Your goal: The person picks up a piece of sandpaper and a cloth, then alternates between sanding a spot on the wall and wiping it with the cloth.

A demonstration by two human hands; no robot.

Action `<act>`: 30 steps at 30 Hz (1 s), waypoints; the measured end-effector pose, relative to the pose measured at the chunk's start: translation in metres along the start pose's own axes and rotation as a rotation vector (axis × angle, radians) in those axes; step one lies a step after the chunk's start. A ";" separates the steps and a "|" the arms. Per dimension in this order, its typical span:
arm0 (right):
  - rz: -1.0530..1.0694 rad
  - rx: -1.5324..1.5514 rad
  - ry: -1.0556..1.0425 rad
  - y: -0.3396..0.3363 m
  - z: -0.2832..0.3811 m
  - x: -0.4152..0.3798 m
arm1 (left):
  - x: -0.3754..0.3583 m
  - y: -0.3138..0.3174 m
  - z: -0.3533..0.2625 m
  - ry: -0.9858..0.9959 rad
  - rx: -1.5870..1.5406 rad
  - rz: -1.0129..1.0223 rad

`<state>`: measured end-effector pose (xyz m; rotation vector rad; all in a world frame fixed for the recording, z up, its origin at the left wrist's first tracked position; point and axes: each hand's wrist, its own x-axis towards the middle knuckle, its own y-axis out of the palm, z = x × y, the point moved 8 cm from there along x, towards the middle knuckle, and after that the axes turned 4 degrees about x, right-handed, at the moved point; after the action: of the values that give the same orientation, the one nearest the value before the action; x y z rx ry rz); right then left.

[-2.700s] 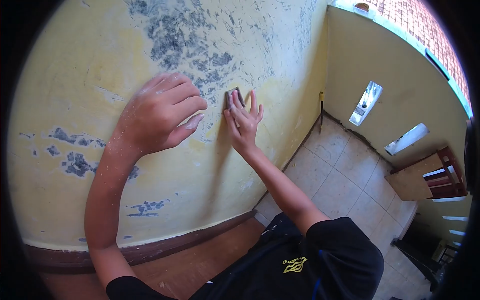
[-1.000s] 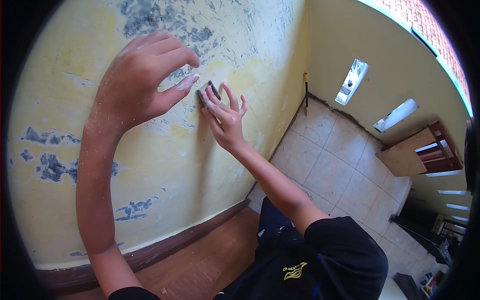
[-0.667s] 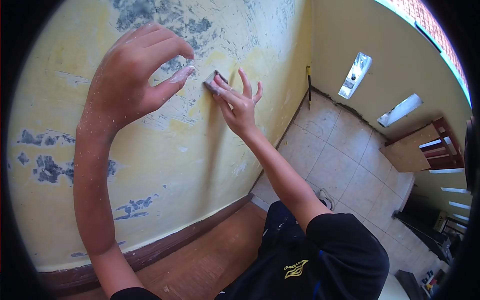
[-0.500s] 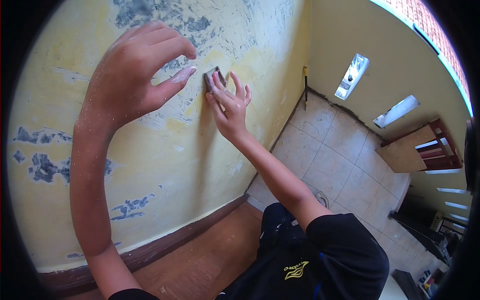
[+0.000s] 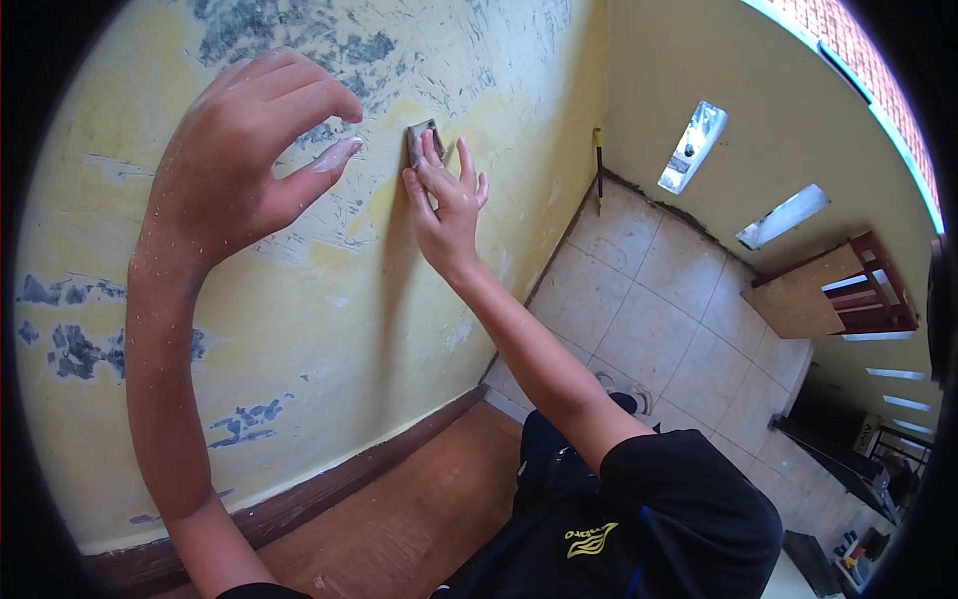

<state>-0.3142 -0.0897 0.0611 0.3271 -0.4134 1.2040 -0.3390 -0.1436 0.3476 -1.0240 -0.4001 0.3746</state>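
My right hand (image 5: 449, 205) presses a small grey-brown rectangular block (image 5: 420, 143) flat against the yellow wall (image 5: 289, 339). Its fingers lie over the block, with some spread off to the side. My left hand (image 5: 249, 150) is raised in front of the wall, to the left of the block. Its fingers are curved, the thumb stands apart from them, and nothing is between them. White dust covers the thumb tip and specks the forearm. Grey patches and scratches (image 5: 339, 55) mark the wall around both hands.
A brown baseboard (image 5: 369, 459) runs along the wall's foot. Beyond are a tiled floor (image 5: 659, 319), a thin black-and-yellow tool (image 5: 599, 165) upright in the corner, a red wooden frame with a board (image 5: 798, 299), and dark items at the lower right.
Both hands and the wall appear slightly further left in the view. The block remains under my right hand and appears a little higher. A foot shows more beside my right arm.
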 end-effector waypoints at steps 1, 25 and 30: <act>0.053 0.071 -0.076 0.007 0.008 -0.009 | 0.000 -0.001 -0.001 0.001 -0.011 -0.002; 0.160 -0.054 -0.242 0.002 0.000 -0.019 | 0.002 -0.008 0.001 -0.013 -0.031 -0.006; -0.062 0.034 0.026 -0.003 -0.006 -0.009 | 0.000 -0.002 -0.003 -0.007 -0.032 -0.014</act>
<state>-0.3130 -0.0956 0.0511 0.3509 -0.3581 1.1548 -0.3370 -0.1467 0.3483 -1.0512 -0.4208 0.3603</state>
